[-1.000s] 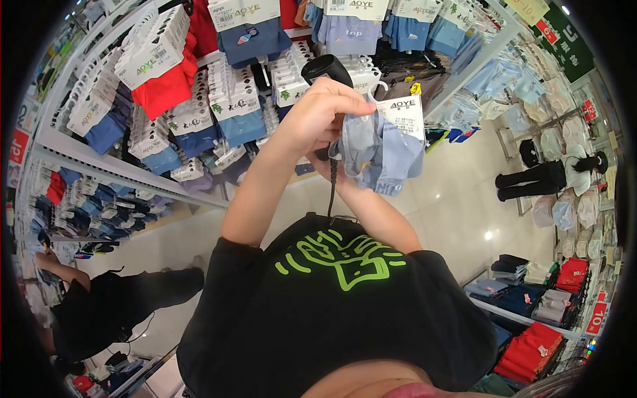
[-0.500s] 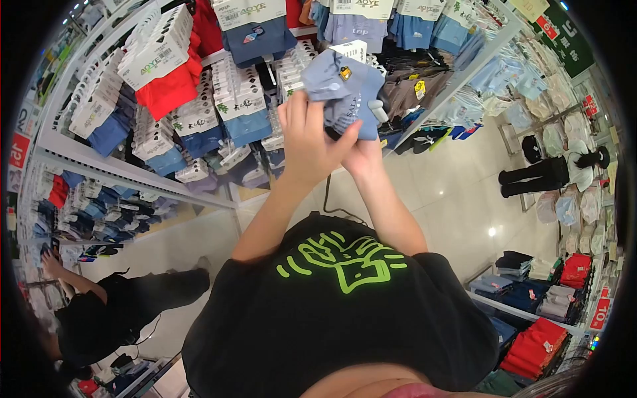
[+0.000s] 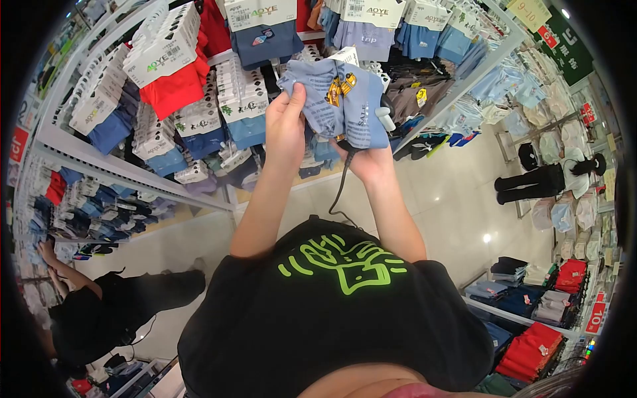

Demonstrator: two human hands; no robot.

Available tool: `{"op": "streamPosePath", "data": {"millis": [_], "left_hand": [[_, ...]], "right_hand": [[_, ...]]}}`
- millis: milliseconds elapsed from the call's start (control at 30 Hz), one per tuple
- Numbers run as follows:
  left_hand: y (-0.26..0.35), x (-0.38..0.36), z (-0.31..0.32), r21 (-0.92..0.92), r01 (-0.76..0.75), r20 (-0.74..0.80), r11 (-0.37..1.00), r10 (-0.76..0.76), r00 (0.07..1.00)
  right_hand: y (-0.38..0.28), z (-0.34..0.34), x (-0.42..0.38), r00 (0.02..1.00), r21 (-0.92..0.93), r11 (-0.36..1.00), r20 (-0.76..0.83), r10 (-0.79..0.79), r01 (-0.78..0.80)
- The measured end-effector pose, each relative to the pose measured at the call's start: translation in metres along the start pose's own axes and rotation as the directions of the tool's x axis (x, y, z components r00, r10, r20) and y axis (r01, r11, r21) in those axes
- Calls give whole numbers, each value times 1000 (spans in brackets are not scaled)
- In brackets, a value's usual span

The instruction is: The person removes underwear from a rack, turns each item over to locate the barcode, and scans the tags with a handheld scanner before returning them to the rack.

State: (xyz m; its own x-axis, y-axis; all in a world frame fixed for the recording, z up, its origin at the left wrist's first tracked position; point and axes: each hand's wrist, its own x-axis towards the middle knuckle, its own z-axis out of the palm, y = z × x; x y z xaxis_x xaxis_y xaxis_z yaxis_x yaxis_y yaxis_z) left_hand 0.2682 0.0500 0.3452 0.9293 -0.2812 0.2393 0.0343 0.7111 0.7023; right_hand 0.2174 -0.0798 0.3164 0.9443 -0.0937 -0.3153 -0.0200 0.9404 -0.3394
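Observation:
Pale blue printed underpants [image 3: 361, 116], with a yellow digger motif and lettering, are held up in front of the rack. A white card [image 3: 348, 54] shows at their top edge. My left hand [image 3: 286, 118] pinches their left side between thumb and fingers, spreading the cloth. Beneath and behind them is my right hand [image 3: 371, 162], gripping the lower right part; most of its fingers are hidden. A dark object with a white end [image 3: 385, 118] sticks out beside the cloth on the right. From below the cloth hangs a black cable [image 3: 342, 186].
Racks of carded underwear stand ahead, with red pieces [image 3: 176, 89] and navy pieces [image 3: 265, 45] among them. A white metal post [image 3: 464, 69] rises at right. Folded clothes [image 3: 531, 348] lie on shelves lower right. One person [image 3: 126, 302] stands at left, another [image 3: 544, 179] far right.
My left hand has moved left and up, pulling the underpants' cloth open so more of the yellow print shows. The right hand stays underneath, slightly lower.

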Motion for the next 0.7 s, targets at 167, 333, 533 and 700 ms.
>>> {"op": "streamPosePath", "data": {"millis": [167, 333, 533, 700], "left_hand": [[3, 2, -1, -15, 11, 14, 1000, -10, 1000], [-1, 3, -3, 574, -264, -87, 775, 378, 922], [-25, -17, 11, 791, -391, 168, 470, 447, 878], [-43, -14, 19, 553, -244, 176, 797, 175, 969]], "right_hand": [[-3, 2, 2, 994, 17, 995, 60, 93, -94], [-3, -9, 6, 975, -142, 965, 19, -222, 223], [-23, 14, -7, 595, -401, 506, 134, -792, 764], [-35, 25, -23, 583, -427, 480, 149, -799, 766]]}}
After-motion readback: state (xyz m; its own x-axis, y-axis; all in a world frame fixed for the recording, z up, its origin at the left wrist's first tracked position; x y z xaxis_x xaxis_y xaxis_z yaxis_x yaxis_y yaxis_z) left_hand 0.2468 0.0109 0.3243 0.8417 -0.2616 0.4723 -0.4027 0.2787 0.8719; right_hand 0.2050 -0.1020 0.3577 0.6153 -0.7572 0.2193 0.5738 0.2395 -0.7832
